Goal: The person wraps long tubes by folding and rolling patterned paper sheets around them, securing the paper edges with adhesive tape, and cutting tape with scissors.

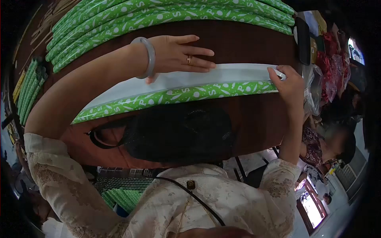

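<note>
Green sheet [206, 90] lies beneath left hand [176, 55], right hand [289, 83] at its end.

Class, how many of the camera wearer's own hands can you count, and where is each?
2: the left hand, spread over the far edge of the green-printed sheet, and the right hand, at its right end. None is hidden.

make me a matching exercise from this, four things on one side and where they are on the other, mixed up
Things
1. left hand
2. right hand
3. black bag
4. green patterned rolls

Places
A. along the far side of the table
B. at the right end of the white sheet
C. on the near side of the table
D. spread out at the far edge of the white sheet

Pairs: 1-D, 2-B, 3-C, 4-A
</note>
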Tool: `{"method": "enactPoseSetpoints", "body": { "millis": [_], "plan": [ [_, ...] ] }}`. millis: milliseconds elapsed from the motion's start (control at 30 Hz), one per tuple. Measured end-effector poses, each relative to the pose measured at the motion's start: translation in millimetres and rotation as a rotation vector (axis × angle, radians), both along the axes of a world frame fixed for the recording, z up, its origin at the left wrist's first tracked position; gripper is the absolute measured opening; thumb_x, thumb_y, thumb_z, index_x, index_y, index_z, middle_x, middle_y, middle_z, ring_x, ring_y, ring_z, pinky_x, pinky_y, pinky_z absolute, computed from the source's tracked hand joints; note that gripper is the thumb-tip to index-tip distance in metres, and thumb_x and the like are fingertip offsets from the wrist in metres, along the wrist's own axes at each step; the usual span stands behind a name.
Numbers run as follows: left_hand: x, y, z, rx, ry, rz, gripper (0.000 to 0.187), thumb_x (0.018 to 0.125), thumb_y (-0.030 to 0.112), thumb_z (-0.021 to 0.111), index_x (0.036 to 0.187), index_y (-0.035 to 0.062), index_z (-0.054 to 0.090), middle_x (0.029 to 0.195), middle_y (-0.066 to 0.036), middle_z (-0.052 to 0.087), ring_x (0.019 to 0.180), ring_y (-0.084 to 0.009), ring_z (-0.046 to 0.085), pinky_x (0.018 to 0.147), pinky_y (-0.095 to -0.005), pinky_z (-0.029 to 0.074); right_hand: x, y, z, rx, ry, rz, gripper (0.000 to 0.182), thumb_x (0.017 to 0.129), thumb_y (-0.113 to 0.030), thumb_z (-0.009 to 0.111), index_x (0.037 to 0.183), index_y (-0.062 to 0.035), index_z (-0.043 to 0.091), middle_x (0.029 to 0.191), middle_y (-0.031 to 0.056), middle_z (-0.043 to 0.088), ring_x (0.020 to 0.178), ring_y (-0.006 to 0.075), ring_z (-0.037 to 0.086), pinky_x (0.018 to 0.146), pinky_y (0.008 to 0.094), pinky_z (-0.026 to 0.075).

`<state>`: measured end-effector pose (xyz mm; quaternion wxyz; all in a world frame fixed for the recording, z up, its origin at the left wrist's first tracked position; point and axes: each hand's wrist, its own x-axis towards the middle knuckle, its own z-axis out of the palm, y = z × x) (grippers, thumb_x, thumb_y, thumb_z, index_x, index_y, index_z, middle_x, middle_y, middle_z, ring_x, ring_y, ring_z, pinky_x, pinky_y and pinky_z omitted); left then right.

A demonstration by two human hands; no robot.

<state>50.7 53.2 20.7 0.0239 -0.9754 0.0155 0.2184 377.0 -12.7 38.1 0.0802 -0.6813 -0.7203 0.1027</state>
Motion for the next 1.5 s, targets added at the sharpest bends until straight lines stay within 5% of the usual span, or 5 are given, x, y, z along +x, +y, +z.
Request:
{"method": "enactPoseSetpoints", "body": {
  "millis": [333, 533, 1267, 1367, 1500],
  "plan": [
    [0, -2, -7, 0.050, -0.003, -0.022, 0.138, 0.027, 0.058, 0.075, 0.142, 0.0245, 0.008, 0.148, 0.008, 0.003, 0.137, -0.0174, 0.003, 0.113, -0.0410, 0.004, -6, 0, -3, 0.050, -0.122, 0.005, 0.031, 0.075, -0.027, 0.069, 0.082, 0.0025, 0.062, 0.080, 0.0166, 0.063, 0.074, 0.0301, 0.062, 0.066, 0.0343, 0.048],
    [1, -2, -6, 0.057, 0.010, -0.023, 0.135, 0.029, 0.059, 0.075, 0.142, 0.0255, 0.009, 0.148, 0.009, 0.004, 0.137, -0.0182, 0.003, 0.112, -0.0413, 0.005, -12, -2, -6, 0.140, -0.142, 0.044, 0.035, 0.075, -0.031, 0.064, 0.066, 0.0015, 0.054, 0.071, 0.0146, 0.056, 0.071, 0.0323, 0.057, 0.060, 0.0399, 0.046],
    [3, -7, 1, 0.090, 0.017, -0.046, 0.135, 0.030, 0.059, 0.075, 0.142, 0.0188, 0.011, 0.149, 0.004, 0.007, 0.137, -0.0180, 0.004, 0.113, -0.0386, 0.006, -30, 2, -15, 0.089, -0.556, 0.036, 0.024, 0.074, -0.031, 0.064, 0.070, -0.0072, 0.060, 0.076, 0.0046, 0.058, 0.074, 0.0221, 0.059, 0.053, 0.0350, 0.050],
    [-2, -12, 7, 0.076, 0.051, 0.027, 0.124, 0.039, 0.052, 0.077, 0.141, 0.0159, 0.017, 0.147, 0.001, 0.016, 0.136, -0.0196, 0.011, 0.111, -0.0371, 0.014, -31, 3, -13, 0.058, -0.558, 0.025, 0.027, 0.076, -0.033, 0.062, 0.073, -0.0061, 0.059, 0.078, 0.0054, 0.058, 0.075, 0.0237, 0.060, 0.056, 0.0373, 0.051],
    [-16, -23, 7, 0.121, -0.106, 0.078, 0.078, 0.066, 0.028, 0.068, 0.135, 0.0125, 0.034, 0.133, -0.003, 0.037, 0.128, -0.0194, 0.028, 0.104, -0.0337, 0.027, -29, 3, -14, 0.047, -0.562, 0.027, 0.030, 0.079, -0.035, 0.059, 0.076, -0.0055, 0.058, 0.081, 0.0061, 0.058, 0.076, 0.0257, 0.060, 0.057, 0.0400, 0.051]
  ]
}}
